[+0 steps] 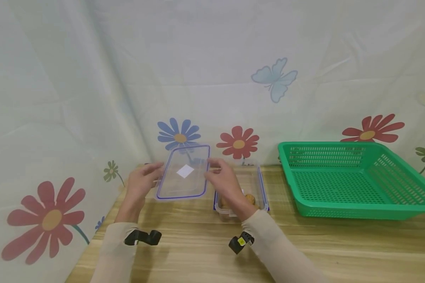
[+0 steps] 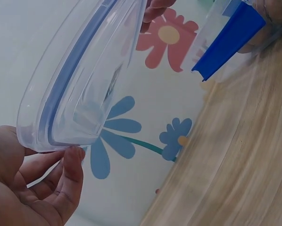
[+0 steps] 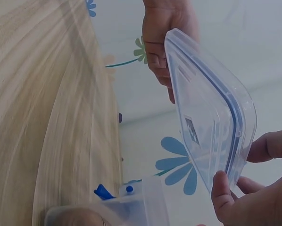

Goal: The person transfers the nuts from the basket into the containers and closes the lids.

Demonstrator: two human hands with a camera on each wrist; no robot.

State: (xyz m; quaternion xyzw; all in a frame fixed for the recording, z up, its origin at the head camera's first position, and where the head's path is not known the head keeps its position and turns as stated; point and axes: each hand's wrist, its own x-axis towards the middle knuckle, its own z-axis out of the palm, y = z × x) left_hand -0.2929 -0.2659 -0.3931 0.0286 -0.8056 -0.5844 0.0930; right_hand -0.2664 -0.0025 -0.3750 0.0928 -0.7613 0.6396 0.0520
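Above the table, both hands hold a clear plastic lid (image 1: 194, 182) with a blue seal and a white label, tilted up. My left hand (image 1: 140, 184) pinches its left edge; in the left wrist view the fingers (image 2: 70, 176) meet the rim. My right hand (image 1: 224, 179) grips the opposite edge, its thumb and fingers (image 3: 222, 190) on either side of the rim in the right wrist view. Beneath the right forearm stands a clear lidless box (image 1: 263, 184), partly covered by that arm. Several round brown, walnut-like things (image 1: 250, 199) lie in it.
A large green plastic basket (image 1: 343, 210) stands on the wooden table (image 1: 184, 243) to the right. Behind the table hangs a pale curtain (image 1: 205, 59) printed with flowers and a butterfly. A blue side clip (image 2: 233, 40) hangs off the box in the left wrist view.
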